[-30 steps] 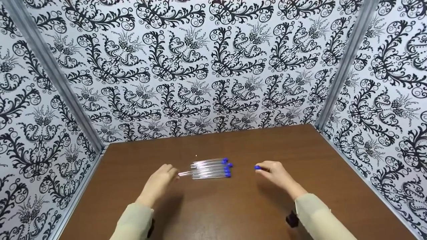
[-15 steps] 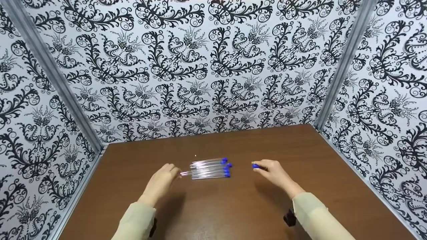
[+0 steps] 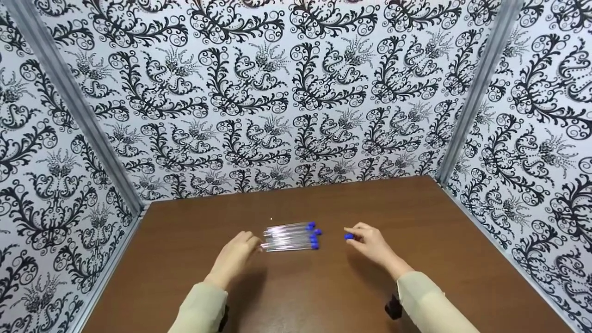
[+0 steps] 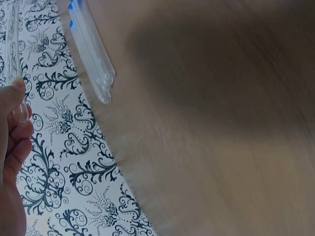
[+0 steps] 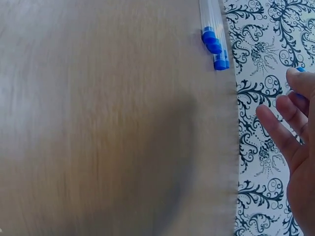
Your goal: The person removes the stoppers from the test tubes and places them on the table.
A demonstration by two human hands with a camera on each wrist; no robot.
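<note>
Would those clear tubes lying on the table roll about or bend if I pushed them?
The clear tubes may roll a little, since they look round-sided, though lying side by side could check that. They are probably stiff rather than floppy, as each looks straight along its length. Their shiny surface hints at a slippery feel.

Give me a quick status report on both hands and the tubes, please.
Left hand pinching clear tube; right hand pinching blue cap. Capped tubes grouped on table between hands. Nothing visibly blocking.

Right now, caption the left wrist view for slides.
Left hand grips a clear tube; other tubes lie on the table.
</note>
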